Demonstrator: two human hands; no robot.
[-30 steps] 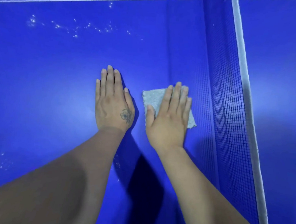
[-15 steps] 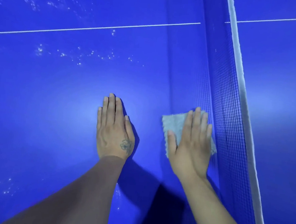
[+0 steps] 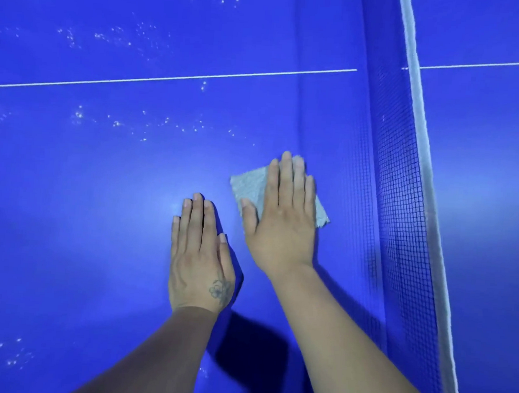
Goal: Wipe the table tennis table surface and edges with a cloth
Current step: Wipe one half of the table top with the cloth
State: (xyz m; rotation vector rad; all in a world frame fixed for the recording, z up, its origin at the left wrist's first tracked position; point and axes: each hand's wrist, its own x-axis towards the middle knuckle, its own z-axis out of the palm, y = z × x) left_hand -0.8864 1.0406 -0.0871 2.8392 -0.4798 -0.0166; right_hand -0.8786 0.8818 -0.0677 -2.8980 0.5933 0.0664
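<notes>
The blue table tennis table (image 3: 83,199) fills the view. A small grey cloth (image 3: 248,184) lies flat on it, left of the net. My right hand (image 3: 281,216) presses on the cloth with straight fingers and covers most of it. Flat on the bare surface just left of and below the cloth rests my left hand (image 3: 200,259), fingers straight and together, holding nothing.
The net (image 3: 402,206) with its white top band (image 3: 422,140) runs from top to bottom at the right. A white line (image 3: 168,78) crosses the table farther away. Water droplets (image 3: 116,123) speckle the surface beyond the hands and at the lower left.
My right hand has slid the cloth away from the net, to the left and farther up the table. The view has shifted so more of the far table shows.
</notes>
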